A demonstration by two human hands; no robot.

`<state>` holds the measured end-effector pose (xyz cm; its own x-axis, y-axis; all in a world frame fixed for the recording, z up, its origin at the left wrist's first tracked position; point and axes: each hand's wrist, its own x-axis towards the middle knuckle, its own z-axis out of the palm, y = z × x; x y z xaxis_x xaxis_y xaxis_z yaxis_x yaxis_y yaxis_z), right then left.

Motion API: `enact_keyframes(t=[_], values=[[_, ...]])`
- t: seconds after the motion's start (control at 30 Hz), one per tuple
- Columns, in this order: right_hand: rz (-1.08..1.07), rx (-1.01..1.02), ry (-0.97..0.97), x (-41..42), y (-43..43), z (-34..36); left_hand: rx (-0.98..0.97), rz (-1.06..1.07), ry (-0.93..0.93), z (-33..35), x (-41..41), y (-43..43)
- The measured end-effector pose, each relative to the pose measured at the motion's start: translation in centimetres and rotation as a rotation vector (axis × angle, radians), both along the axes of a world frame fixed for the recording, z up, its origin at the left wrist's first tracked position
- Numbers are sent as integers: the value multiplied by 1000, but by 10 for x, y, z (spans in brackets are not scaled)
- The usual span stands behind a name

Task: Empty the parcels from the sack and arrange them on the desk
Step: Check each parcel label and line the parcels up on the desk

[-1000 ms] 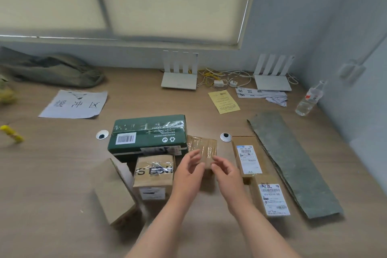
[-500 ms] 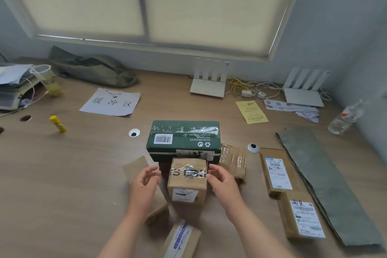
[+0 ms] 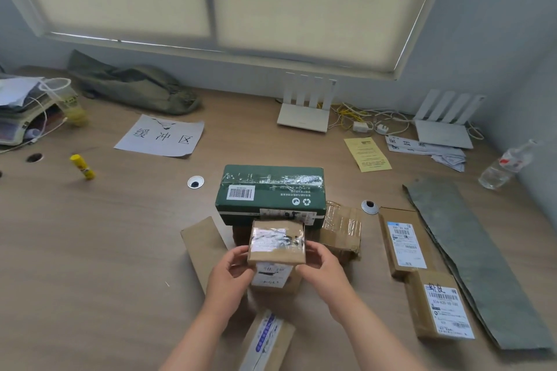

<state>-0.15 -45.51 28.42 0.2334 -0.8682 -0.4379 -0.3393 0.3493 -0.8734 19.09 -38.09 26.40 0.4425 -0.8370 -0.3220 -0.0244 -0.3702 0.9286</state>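
My left hand [image 3: 230,275] and my right hand [image 3: 324,265] grip a small taped cardboard parcel [image 3: 276,245] from both sides, in front of a green box [image 3: 271,193]. A taped brown parcel [image 3: 342,230] lies to its right. A flat brown parcel [image 3: 205,245] lies to the left, partly behind my left hand. Two labelled parcels [image 3: 405,242] [image 3: 440,306] lie further right. Another labelled parcel [image 3: 266,340] sits near the front edge between my forearms. The flattened grey sack [image 3: 470,253] lies at the right.
Two white routers [image 3: 304,117] [image 3: 443,132] with cables stand at the back. A paper sign [image 3: 161,135], yellow note [image 3: 367,155], glue stick [image 3: 83,166], water bottle [image 3: 503,166], green cloth bag [image 3: 132,87] and a scale with a cup [image 3: 64,99] are on the desk.
My hands left the taped brown parcel on the right, moved to the small taped parcel in the middle and closed on its sides. The view shifted left.
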Motion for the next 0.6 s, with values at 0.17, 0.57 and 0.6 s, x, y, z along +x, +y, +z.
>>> enact_keyframes(t=[0.17, 0.57, 0.6], values=[[-56, -43, -49, -5, -1, 2, -56, 25, 16, 10, -3, -4], [-186, -139, -286, -12, -2, 39, -302, 36, 333, 50, -20, -20], [-177, -143, -308, -12, -2, 44, -311, 29, 354, 53, -20, -21]])
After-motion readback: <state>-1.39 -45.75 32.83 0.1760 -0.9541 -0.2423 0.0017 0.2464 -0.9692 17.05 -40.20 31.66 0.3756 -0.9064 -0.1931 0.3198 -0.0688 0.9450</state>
